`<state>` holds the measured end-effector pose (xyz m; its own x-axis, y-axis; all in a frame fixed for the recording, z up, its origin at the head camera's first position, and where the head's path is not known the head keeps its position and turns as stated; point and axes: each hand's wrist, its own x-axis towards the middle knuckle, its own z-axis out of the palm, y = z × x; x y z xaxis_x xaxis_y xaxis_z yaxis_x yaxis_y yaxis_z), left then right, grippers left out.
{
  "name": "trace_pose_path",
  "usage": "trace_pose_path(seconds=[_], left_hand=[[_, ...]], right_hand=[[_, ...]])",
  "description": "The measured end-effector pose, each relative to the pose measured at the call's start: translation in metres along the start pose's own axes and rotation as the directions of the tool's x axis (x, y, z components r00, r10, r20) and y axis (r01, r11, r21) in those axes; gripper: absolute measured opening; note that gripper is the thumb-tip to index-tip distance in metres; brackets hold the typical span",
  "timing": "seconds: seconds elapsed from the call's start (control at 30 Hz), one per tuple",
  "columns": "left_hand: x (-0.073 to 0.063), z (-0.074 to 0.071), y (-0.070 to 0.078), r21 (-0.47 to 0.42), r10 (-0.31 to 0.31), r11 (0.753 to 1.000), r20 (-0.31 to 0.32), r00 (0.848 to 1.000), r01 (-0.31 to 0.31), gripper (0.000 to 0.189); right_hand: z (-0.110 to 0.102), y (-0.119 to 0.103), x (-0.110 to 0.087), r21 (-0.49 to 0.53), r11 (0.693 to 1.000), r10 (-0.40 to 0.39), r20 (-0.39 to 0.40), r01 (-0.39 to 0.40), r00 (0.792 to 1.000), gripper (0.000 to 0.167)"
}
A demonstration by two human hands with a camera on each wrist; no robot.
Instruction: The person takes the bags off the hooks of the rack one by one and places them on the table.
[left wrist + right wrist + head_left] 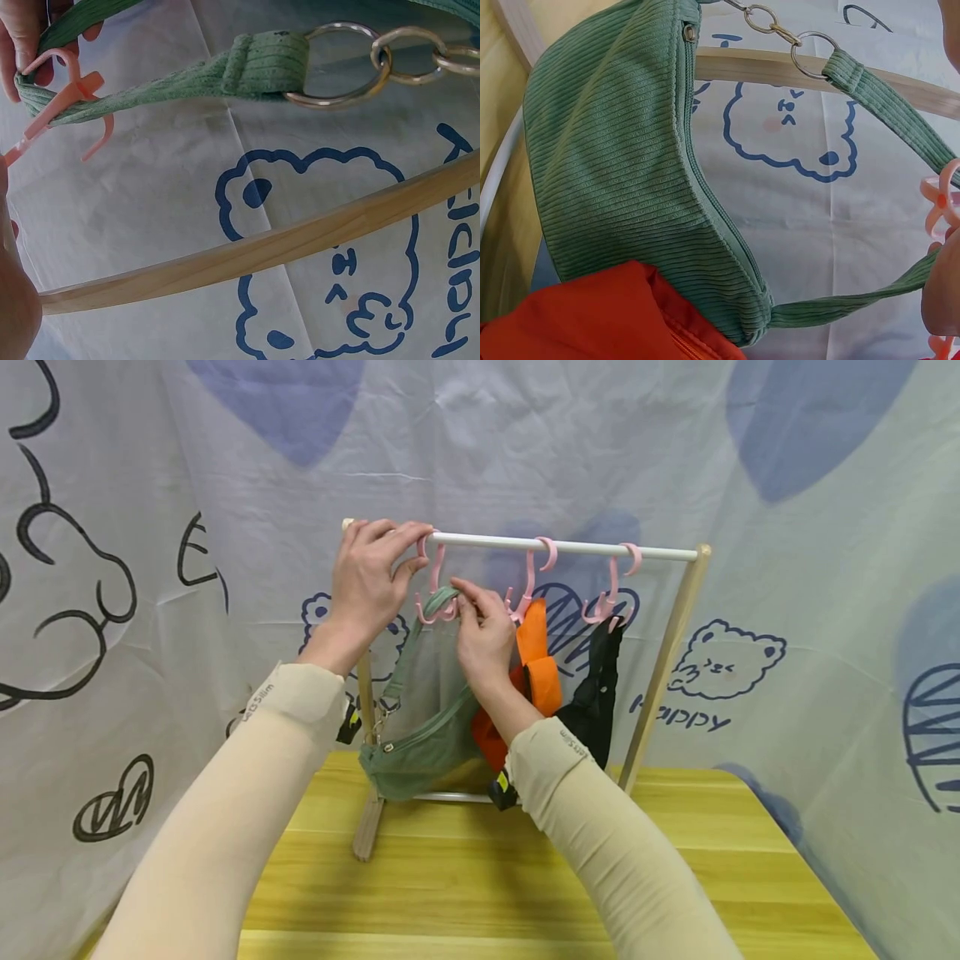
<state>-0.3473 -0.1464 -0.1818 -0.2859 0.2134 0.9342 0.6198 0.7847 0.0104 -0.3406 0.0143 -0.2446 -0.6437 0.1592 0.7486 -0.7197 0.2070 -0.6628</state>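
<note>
A green corduroy shoulder bag (pixel 622 150) hangs on the left of the rack, its strap (pixel 172 86) looped over the prongs of a pink hook (pixel 71 94). Metal rings (pixel 409 56) join one strap end to the bag. My right hand (pixel 486 631) pinches the strap between thumb and fingers, close beside the prongs. Up at the rod's left end, my left hand (pixel 371 577) curls its fingers over the white rod (pixel 487 540) and holds the hook's top between finger and thumb. The bag's right end is partly behind an orange-red bag (pixel 592 319).
A black bag (pixel 596 693) hangs from another pink hook (pixel 609 602) on the right. The rack's wooden legs (pixel 667 664) stand on a yellow wood-grain table (pixel 420 893). Printed cloth (pixel 540 435) hangs behind and at both sides.
</note>
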Motion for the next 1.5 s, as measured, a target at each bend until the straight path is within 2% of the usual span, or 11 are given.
trace_pose_path(seconds=[0.43,0.73,0.97,1.3,1.5], left_hand=[[0.002,-0.001,0.003,0.019,-0.02,1.0,0.011,1.0,0.02,0.04],[0.002,-0.003,0.004,0.03,-0.034,0.999,0.013,0.999,0.033,0.041],[0.002,-0.005,0.005,0.027,-0.034,0.999,0.015,0.999,0.034,0.04],[0.002,-0.007,0.005,0.028,-0.055,0.998,0.013,0.998,0.055,0.042],[0.002,-0.006,0.005,0.025,-0.065,0.998,0.017,0.998,0.064,0.041]], right_hand=[[-0.008,-0.006,-0.002,-0.118,0.987,-0.114,-0.008,0.112,0.993,0.026],[-0.014,-0.004,-0.008,-0.111,0.975,-0.195,-0.029,0.191,0.98,0.024],[-0.015,-0.003,-0.013,-0.111,0.977,-0.182,-0.013,0.18,0.983,0.024],[-0.006,-0.005,-0.009,-0.136,0.981,-0.135,0.024,0.137,0.991,0.024],[-0.003,-0.005,-0.007,-0.135,0.98,-0.143,0.024,0.145,0.989,0.023]])
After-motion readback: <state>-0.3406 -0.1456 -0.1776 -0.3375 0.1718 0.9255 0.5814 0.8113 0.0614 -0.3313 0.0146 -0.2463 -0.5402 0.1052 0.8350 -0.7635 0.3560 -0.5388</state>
